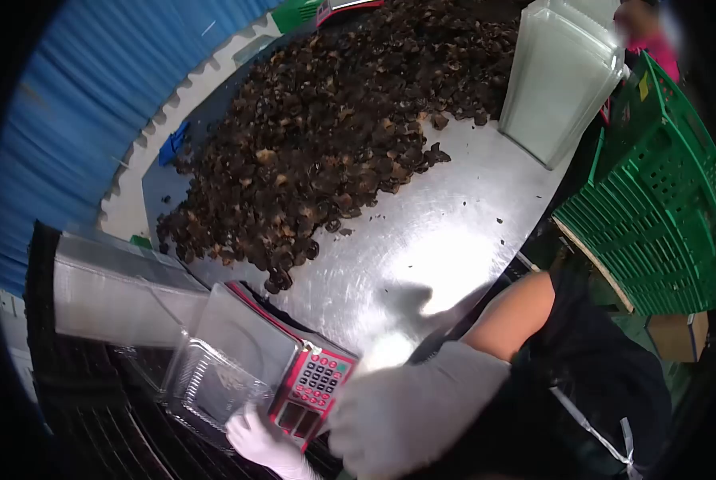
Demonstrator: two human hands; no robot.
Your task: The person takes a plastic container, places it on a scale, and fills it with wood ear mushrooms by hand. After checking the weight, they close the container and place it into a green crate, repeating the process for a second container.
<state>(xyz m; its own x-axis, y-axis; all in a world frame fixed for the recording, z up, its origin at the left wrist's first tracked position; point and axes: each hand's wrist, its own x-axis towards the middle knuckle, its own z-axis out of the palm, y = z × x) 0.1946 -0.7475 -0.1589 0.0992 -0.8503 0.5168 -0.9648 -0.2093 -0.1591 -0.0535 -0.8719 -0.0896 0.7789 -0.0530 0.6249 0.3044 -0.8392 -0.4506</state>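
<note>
My left hand (262,444), in a white glove, is at the bottom, its fingers at the edge of a clear plastic container (214,380) with its lid raised. The container lies beside a red scale (314,384) with a keypad and display. My right hand (366,432), in a grey-white covering, is blurred close to the camera, just right of the scale; its fingers cannot be made out. Beyond both hands, a large heap of dark brown, curled pieces (318,144) covers much of the metal table (358,264).
Stacked clear containers stand at the left (126,292) and upper right (562,80). Green crates (654,200) are at the right, above a cardboard box (678,336). A blue curtain (78,120) hangs at the left. Part of another person (650,36) shows at the top right.
</note>
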